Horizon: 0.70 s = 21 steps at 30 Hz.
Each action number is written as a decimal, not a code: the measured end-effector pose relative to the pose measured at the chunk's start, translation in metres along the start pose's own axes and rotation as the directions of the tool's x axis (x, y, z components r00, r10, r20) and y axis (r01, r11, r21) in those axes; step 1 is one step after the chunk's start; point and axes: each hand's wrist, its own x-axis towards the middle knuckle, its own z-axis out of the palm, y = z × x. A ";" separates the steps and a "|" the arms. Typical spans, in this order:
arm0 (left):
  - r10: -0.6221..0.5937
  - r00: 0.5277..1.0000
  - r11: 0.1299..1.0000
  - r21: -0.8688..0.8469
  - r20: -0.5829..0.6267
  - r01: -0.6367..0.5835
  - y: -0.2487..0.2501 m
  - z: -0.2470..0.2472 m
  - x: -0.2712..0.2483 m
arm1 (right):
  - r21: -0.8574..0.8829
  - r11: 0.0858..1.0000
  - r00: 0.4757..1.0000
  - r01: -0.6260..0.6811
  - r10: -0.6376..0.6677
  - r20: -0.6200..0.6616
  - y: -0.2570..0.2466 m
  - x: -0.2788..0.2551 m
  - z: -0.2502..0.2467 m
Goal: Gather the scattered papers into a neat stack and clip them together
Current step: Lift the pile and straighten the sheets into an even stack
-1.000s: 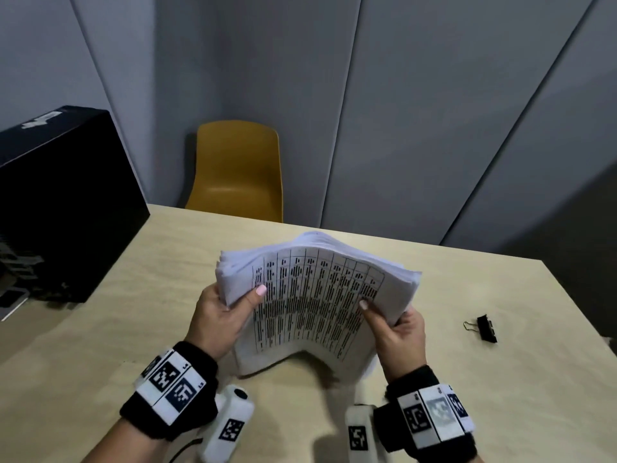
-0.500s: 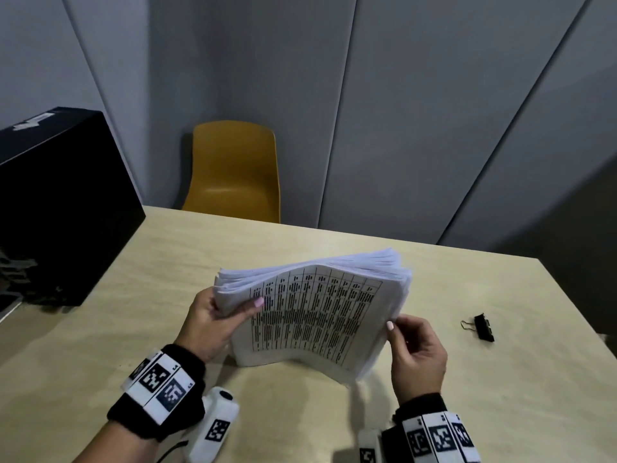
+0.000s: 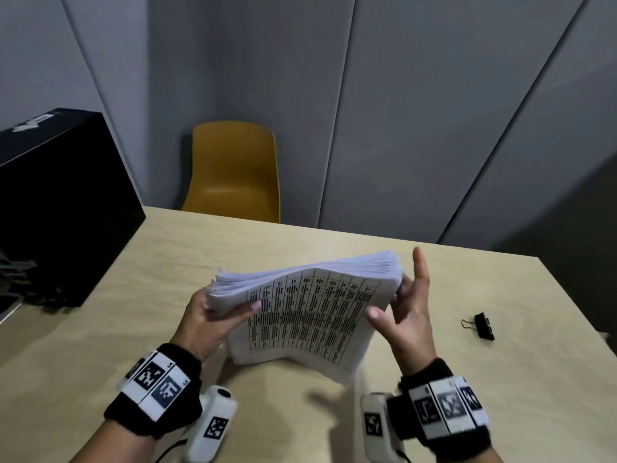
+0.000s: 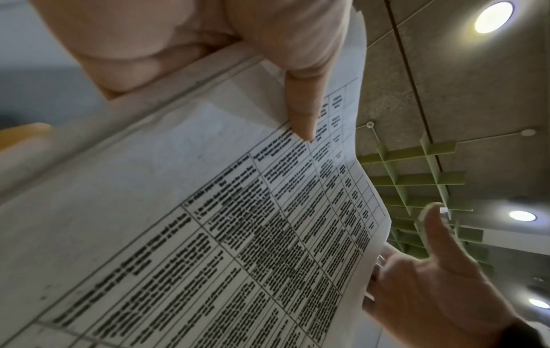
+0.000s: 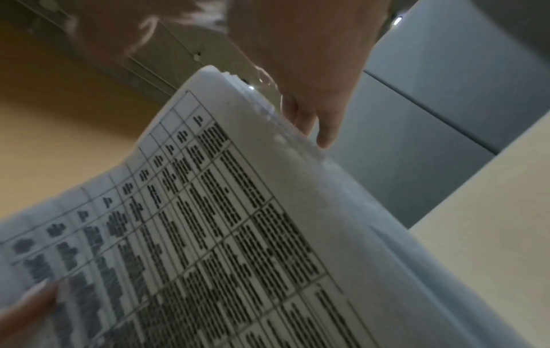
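Note:
A thick stack of white papers (image 3: 310, 312) with a printed table on its near face stands on its lower edge on the table, leaning and bowed. My left hand (image 3: 213, 315) grips its upper left corner, thumb across the front sheet (image 4: 208, 235). My right hand (image 3: 405, 312) is at the stack's right edge with fingers spread and straight, touching the side of the sheets (image 5: 268, 212) without gripping them. A black binder clip (image 3: 482, 325) lies on the table to the right, apart from both hands.
A black box (image 3: 56, 208) stands at the table's left edge. A yellow chair (image 3: 233, 172) sits behind the light wooden table (image 3: 500, 379). Grey wall panels rise behind it.
My right hand has let go of the stack's lower right edge, opened its fingers and moved up along the right side. The stack's bend has flattened. The left hand keeps its grip.

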 end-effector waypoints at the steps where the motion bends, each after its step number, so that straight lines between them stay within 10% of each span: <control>1: 0.013 1.000 1.000 0.015 0.012 -0.014 0.000 -0.001 0.000 | -0.001 1.000 1.000 -0.022 0.022 0.014 -0.004 0.006 0.003; 11: 0.069 0.959 0.988 0.149 -0.275 -0.029 -0.004 0.014 -0.010 | -0.014 0.999 1.000 0.031 -0.031 0.001 0.002 -0.004 0.023; 21: 0.096 0.951 0.990 0.128 -0.295 -0.060 0.003 0.027 -0.013 | -0.031 0.999 0.991 -0.043 0.038 -0.124 0.000 -0.023 0.035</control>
